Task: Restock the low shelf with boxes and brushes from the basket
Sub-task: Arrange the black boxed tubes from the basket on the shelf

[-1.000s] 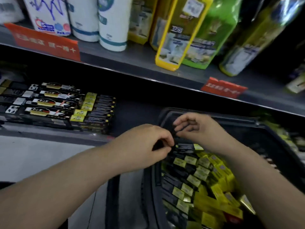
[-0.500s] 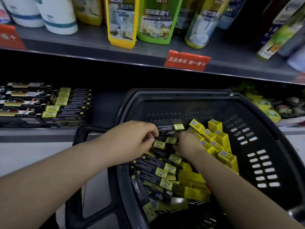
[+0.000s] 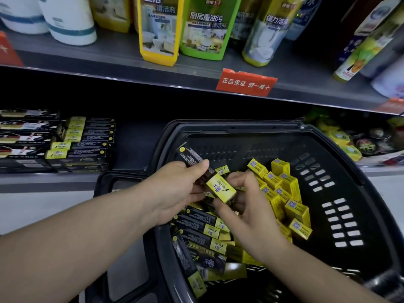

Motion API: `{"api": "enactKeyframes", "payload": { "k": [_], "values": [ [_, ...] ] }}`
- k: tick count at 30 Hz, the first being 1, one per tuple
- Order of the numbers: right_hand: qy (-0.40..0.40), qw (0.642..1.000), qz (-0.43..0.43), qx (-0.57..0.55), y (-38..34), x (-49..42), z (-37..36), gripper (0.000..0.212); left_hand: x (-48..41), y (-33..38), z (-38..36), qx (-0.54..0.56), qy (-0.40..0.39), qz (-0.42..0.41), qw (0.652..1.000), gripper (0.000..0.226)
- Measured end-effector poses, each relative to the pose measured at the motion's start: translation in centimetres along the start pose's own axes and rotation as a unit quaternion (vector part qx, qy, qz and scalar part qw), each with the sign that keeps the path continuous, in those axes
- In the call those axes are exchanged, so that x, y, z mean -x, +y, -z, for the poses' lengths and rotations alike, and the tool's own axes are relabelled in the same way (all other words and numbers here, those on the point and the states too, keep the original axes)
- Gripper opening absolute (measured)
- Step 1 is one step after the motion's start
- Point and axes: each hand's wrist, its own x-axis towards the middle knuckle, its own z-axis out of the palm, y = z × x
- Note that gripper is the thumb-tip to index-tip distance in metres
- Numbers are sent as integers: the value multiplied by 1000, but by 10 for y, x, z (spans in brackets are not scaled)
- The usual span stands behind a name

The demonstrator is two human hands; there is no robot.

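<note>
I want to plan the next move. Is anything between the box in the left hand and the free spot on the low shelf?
Only the basket rim lies between the box, held by the left hand, and the bare shelf spot beside the stacked boxes. Lifted over the rim, nothing else visible blocks it.

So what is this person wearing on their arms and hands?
Nothing that shows. The left hand and right hand are bare, without gloves, rings or a watch, and no sleeve appears on either arm up to the picture's edge.
</note>
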Motion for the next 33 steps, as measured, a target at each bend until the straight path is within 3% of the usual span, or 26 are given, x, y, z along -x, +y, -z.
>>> {"api": "enactKeyframes", "payload": {
  "k": [2,4,9,14,18,21,23,26,31,33],
  "values": [
    [-20,999,26,-3,8,-4,2,36,-1,2,2,-28,2,-29,999,26],
    [-79,993,10,85,25,-14,4,48,-1,4,6,-98,1,-72,993,22],
    [-135,921,-131,340,90,-52,-12,65,1,9,13,-162,5,-115,980,28],
    [-146,871,-169,437,109,-65,-28,41,3,13,20,-218,19,-127,968,28],
    [-90,915,-168,355,83,-50,1,30,3,15,27,-217,32,-104,970,28],
    [-15,978,-187,92,47,-22,22,14,2,13,29,-203,31,-97,974,26],
    [30,986,-162,-38,21,-2,24,14,0,11,28,-181,26,-94,979,24],
    [43,996,-68,-23,-11,14,13,20,0,8,24,-134,10,-81,988,23],
    [2,997,-44,-68,-19,20,-6,28,3,7,19,-84,-12,-99,991,14],
    [-49,992,-33,-112,-17,17,-9,28,3,7,22,-92,2,-114,989,14]
  ]
}}
